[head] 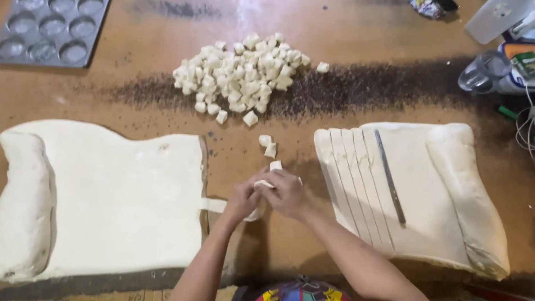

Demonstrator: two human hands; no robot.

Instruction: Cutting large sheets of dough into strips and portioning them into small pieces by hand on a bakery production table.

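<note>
Left hand: fingers pinched on the pale strip of raw dough, which trails off to its left.
Right hand: touching the left hand, fingers closed on the same strip's end.
Strip origin: joins the flat white dough sheet, left of both hands.
Cut cubes: small white dough pieces just beyond the fingertips; heaped pile of dough cubes farther beyond.
Right of hands: sliced dough slab with a long metal blade on it.

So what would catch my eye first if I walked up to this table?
Probably the two big sheets of pale dough: one at the left with a rolled edge, one at the right cut into strips with a knife lying on it. Next, the pile of dough cubes at the top middle, and the two hands, left and right, pinching a strip between the sheets.
</note>
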